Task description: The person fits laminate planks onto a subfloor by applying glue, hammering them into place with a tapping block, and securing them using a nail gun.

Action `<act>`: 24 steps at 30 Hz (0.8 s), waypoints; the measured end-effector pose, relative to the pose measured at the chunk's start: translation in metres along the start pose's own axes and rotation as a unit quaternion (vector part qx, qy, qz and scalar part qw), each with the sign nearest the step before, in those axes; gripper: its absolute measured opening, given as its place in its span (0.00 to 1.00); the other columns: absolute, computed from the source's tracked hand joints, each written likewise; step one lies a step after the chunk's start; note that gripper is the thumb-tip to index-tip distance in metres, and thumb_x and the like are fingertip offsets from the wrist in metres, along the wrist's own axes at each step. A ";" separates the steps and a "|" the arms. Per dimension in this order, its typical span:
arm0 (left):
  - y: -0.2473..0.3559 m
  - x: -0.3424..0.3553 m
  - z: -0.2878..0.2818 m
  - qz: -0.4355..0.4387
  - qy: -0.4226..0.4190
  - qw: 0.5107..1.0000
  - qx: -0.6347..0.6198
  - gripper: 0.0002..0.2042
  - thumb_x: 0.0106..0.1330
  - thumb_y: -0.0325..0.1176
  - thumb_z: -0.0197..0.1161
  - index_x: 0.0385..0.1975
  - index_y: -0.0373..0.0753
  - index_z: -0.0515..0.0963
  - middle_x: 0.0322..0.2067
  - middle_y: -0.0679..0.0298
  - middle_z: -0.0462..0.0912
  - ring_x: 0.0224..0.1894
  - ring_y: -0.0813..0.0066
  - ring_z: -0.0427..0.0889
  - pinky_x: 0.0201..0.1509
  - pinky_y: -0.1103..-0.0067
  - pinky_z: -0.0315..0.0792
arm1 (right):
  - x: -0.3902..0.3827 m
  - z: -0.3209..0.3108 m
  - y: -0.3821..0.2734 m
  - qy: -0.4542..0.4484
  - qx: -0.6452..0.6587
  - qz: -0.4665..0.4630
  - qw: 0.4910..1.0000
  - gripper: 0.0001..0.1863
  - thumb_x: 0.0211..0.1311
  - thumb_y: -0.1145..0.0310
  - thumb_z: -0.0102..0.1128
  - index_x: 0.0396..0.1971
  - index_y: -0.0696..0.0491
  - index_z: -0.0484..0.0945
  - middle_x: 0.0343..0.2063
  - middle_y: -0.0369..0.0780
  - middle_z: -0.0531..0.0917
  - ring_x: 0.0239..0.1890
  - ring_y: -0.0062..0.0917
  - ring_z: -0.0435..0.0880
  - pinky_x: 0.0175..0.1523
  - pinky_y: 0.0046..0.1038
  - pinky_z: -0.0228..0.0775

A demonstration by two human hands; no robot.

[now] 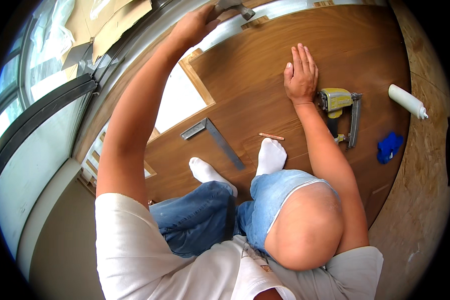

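Observation:
At the far edge of the brown wooden board (250,65), my left hand (197,25) is closed round a hammer (235,7). The hammer's metal head points right, and its handle is mostly hidden by my fingers. My right hand (302,77) lies flat on the board with its fingers stretched forward, holding nothing. Just right of that wrist rests a yellow and grey air nailer (337,100). A metal try square (220,140) and a pencil (271,136) lie nearer to me, by my white-socked feet (271,156).
A white squeeze bottle (407,101) and a crumpled blue cloth or glove (389,147) lie at the board's right side. Left of the board is a cut-out with a light wood frame (197,80). Cardboard (120,30) and a dark-framed window (40,120) stand at the left.

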State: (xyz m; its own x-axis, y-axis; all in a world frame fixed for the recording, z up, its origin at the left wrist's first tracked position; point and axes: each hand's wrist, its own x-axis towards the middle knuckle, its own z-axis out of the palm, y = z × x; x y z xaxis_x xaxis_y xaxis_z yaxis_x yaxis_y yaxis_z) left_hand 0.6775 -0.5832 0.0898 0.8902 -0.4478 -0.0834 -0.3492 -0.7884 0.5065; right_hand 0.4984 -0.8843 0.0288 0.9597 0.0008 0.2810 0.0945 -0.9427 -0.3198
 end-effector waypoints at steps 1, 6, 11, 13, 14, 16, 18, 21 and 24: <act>-0.017 -0.022 -0.002 -0.057 -0.013 0.998 -0.015 0.23 0.71 0.45 0.64 0.62 0.43 0.74 0.31 0.47 0.86 0.26 0.52 0.85 0.34 0.60 0.79 | -0.001 0.001 -0.003 -0.002 0.002 -0.004 1.000 0.25 0.68 0.64 0.53 0.63 0.53 0.77 0.69 0.41 0.74 0.71 0.36 0.70 0.71 0.41 0.63; 0.005 -0.135 -0.047 -0.314 -0.060 0.932 -0.173 0.22 0.70 0.34 0.64 0.61 0.33 0.72 0.24 0.54 0.83 0.21 0.69 0.84 0.23 0.71 0.78 | -0.001 0.001 -0.001 -0.004 -0.002 -0.001 1.000 0.25 0.68 0.64 0.54 0.64 0.52 0.76 0.70 0.40 0.73 0.72 0.36 0.69 0.72 0.42 0.62; 0.016 -0.233 -0.034 -0.418 -0.004 0.858 -0.299 0.25 0.73 0.28 0.61 0.67 0.30 0.64 0.21 0.66 0.74 0.16 0.77 0.75 0.18 0.78 0.74 | -0.004 0.002 -0.001 0.002 -0.010 -0.007 1.000 0.25 0.69 0.64 0.53 0.65 0.52 0.75 0.70 0.41 0.73 0.73 0.36 0.68 0.72 0.42 0.62; 0.022 -0.256 -0.022 -0.429 0.014 0.845 -0.319 0.25 0.71 0.29 0.63 0.66 0.29 0.65 0.22 0.63 0.77 0.17 0.75 0.78 0.19 0.76 0.75 | -0.005 0.005 0.002 0.009 -0.012 -0.014 1.000 0.25 0.70 0.64 0.52 0.65 0.52 0.75 0.70 0.41 0.72 0.73 0.36 0.68 0.71 0.43 0.62; 0.024 -0.264 -0.016 -0.433 0.016 0.843 -0.319 0.25 0.71 0.29 0.63 0.66 0.29 0.65 0.22 0.63 0.77 0.17 0.74 0.78 0.19 0.75 0.75 | -0.004 0.006 0.001 0.007 -0.015 -0.016 1.000 0.25 0.70 0.63 0.52 0.65 0.52 0.75 0.70 0.41 0.72 0.73 0.36 0.68 0.72 0.42 0.62; 0.027 -0.273 -0.006 -0.435 0.015 0.843 -0.315 0.26 0.71 0.30 0.63 0.66 0.29 0.65 0.21 0.63 0.78 0.16 0.74 0.79 0.19 0.75 0.74 | -0.004 0.006 0.000 0.003 -0.020 -0.020 1.000 0.25 0.70 0.63 0.51 0.65 0.52 0.75 0.70 0.41 0.72 0.73 0.37 0.68 0.72 0.42 0.62; 0.024 -0.277 -0.002 -0.431 0.008 0.844 -0.320 0.26 0.72 0.30 0.63 0.67 0.30 0.65 0.22 0.64 0.76 0.16 0.76 0.77 0.19 0.76 0.73 | -0.004 0.006 0.000 0.003 -0.021 -0.024 0.999 0.25 0.71 0.63 0.50 0.66 0.53 0.74 0.70 0.42 0.72 0.73 0.37 0.67 0.72 0.42 0.61; 0.009 -0.285 0.001 -0.422 0.007 0.842 -0.336 0.26 0.72 0.32 0.64 0.67 0.33 0.66 0.24 0.63 0.76 0.17 0.76 0.77 0.18 0.76 0.73 | -0.008 0.003 0.002 -0.008 -0.027 -0.048 0.998 0.27 0.72 0.63 0.50 0.67 0.58 0.72 0.71 0.47 0.70 0.75 0.41 0.65 0.76 0.43 0.56; -0.014 -0.297 0.000 -0.401 0.006 0.864 -0.304 0.26 0.71 0.33 0.64 0.66 0.32 0.67 0.21 0.59 0.80 0.17 0.71 0.81 0.19 0.74 0.75 | -0.033 -0.003 -0.005 -0.035 -0.043 -0.069 0.996 0.29 0.73 0.62 0.51 0.68 0.63 0.69 0.71 0.53 0.68 0.76 0.46 0.62 0.79 0.44 0.51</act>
State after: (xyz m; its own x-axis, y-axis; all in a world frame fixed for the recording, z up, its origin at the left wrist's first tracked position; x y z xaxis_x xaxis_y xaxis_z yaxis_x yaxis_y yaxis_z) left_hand 0.4181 -0.4395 0.1080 0.7793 0.1466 -0.6093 0.5957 -0.4751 0.6476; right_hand 0.4650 -0.8807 0.0242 0.9553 0.1533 0.2527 0.2072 -0.9571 -0.2025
